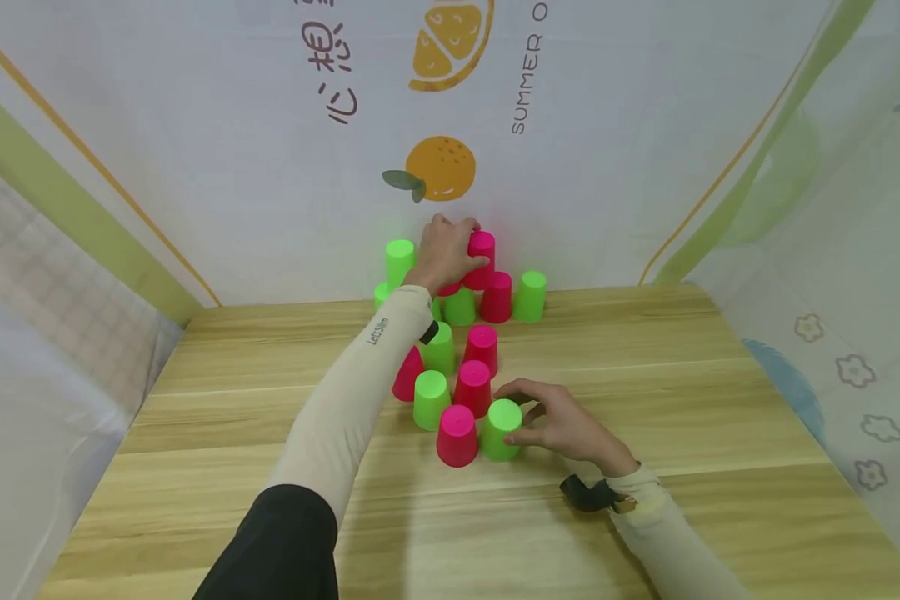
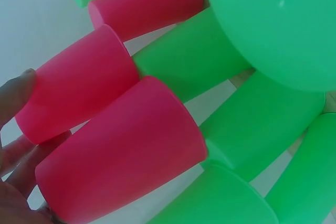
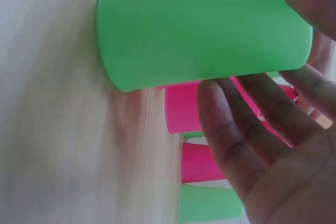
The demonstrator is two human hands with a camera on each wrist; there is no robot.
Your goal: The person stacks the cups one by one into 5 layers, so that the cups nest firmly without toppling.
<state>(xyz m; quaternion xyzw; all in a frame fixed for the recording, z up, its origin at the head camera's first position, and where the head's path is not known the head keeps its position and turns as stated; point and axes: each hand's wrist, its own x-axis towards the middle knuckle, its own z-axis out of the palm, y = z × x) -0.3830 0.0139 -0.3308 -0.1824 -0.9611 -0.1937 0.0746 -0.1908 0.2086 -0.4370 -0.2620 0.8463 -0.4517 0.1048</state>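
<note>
At the back of the table, my left hand (image 1: 448, 254) holds an upside-down pink cup (image 1: 483, 257) by its upper end. That cup sits on the second tier of a row of cups; beside it in the left wrist view is another pink cup (image 2: 126, 153). In front, the fingers and thumb of my right hand (image 1: 570, 423) curl round an upside-down green cup (image 1: 502, 427) near the tabletop. Just left of it stands a pink cup (image 1: 457, 435). My left forearm hides part of the cups behind it.
Several more upside-down cups, including a green cup (image 1: 431, 400) and a pink cup (image 1: 473, 387), stand between the hands. Another green cup (image 1: 530, 296) ends the back row on the right. A printed white cloth (image 1: 600, 167) hangs behind the wooden table (image 1: 232, 433).
</note>
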